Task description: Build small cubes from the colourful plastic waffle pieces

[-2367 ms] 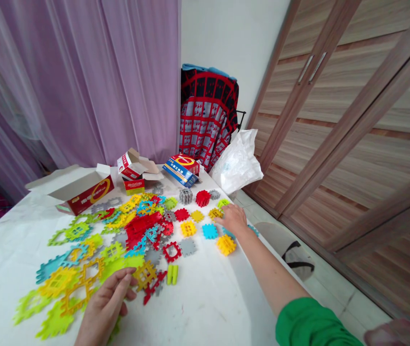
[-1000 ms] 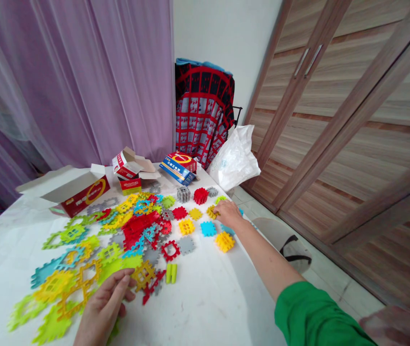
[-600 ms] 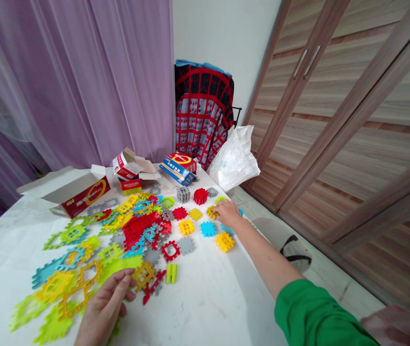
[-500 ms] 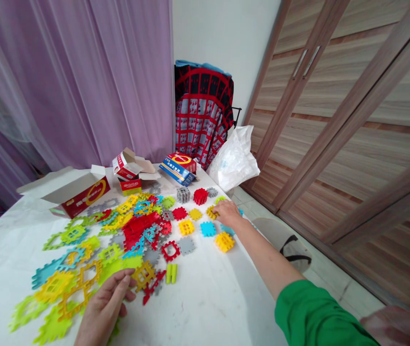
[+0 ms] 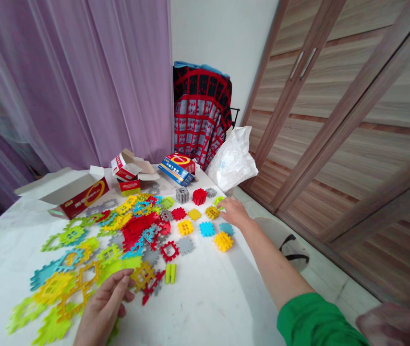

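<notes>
My right hand (image 5: 234, 211) reaches to the far right side of the table. Its fingers stretch toward a light green toothed tile (image 5: 218, 201) and seem to touch its edge. Just left of them sits a dark yellow tile stack (image 5: 212, 212), with a flat teal tile (image 5: 226, 228) and a brighter yellow stack (image 5: 223, 241) nearer to me. My left hand (image 5: 107, 302) hovers or rests at the near left, fingers loosely curved and apart. Its fingertips are beside a mustard window tile (image 5: 142, 276), and no held piece shows.
A heap of mixed toothed tiles (image 5: 138, 230) spreads over the left of the white table (image 5: 205, 307). Open red boxes (image 5: 86, 197) and a blue battery box (image 5: 176, 171) stand at the back. A white plastic bag (image 5: 232, 161) hangs by the far right corner.
My right hand has shifted a little right, off the dark yellow stack, which now shows fully. More of the teal tile is visible. My left hand has kept its place.
</notes>
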`<state>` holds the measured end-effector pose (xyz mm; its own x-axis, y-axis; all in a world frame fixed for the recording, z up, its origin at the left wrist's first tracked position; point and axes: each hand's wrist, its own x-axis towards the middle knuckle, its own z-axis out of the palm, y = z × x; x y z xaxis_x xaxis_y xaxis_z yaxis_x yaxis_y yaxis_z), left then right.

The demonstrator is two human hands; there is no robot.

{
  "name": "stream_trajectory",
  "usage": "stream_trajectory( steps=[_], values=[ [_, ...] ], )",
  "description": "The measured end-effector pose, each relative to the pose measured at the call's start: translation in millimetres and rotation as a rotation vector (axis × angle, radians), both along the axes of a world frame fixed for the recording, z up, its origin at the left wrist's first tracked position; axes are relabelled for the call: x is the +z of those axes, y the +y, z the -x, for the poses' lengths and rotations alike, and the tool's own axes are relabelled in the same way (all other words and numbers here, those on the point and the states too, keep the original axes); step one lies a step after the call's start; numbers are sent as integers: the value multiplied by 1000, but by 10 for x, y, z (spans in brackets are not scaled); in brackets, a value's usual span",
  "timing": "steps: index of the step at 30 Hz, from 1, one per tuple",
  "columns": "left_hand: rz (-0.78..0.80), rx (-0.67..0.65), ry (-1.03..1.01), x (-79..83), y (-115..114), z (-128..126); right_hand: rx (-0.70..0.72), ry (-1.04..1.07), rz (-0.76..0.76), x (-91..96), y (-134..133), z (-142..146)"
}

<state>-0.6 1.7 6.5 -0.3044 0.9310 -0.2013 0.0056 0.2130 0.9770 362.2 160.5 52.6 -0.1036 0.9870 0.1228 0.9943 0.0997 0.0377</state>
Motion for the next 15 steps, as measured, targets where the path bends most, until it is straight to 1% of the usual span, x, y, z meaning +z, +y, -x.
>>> stream_trajectory(
  steps=[2, 4, 6, 8, 9, 11, 14, 15],
  values=[
    [-8, 0, -2, -20, 0, 14, -54, 122, -95, 2, -110, -72],
    [-20, 7, -12, -50, 3, 26, -113, 319, -237, -63, -276, -86],
    [-33, 20, -21, -77, 7, 33, -156, 514, -379, -192, -492, 1],
    [-45, 29, -23, -94, 9, 34, -159, 662, -482, -355, -728, 196],
    [-51, 36, -22, -98, 9, 35, -105, 717, -497, -436, -842, 325],
    [-65, 61, -25, -95, 7, 41, 52, 784, -499, -570, -1043, 610],
    [-94, 111, -3, -84, 4, 77, 246, 807, -470, -683, -1236, 980],
    [-108, 120, 14, -83, 3, 97, 284, 807, -457, -704, -1271, 1064]
  ],
)
